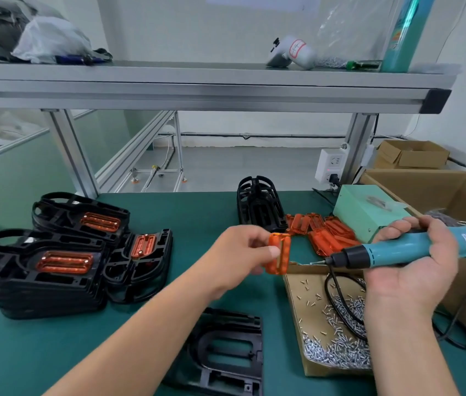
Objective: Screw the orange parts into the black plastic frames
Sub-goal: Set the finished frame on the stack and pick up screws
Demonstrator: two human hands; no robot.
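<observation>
Closest, an empty black frame [234, 324] lies under the left forearm. The left hand [240, 250] pinches an orange part [277, 254] in mid-air, and the right hand [414, 264] grips the screwdriver [403, 250]. The step in hand looks like seating the part; next it likely needs lowering squarely into the frame's recess.

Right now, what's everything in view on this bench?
fitted frames: three stacks, black with orange, table left.
empty frame: one, black, near edge, centre.
upright frames: a few, black, table back.
orange pile: several, orange, beside green box.
orange part: one, orange, held mid-air.
screwdriver: one, teal, held, right.
screws: many, silver, cardboard tray.
green box: one, pale green, back right.
left hand: pinches orange part.
right hand: grips screwdriver.
</observation>
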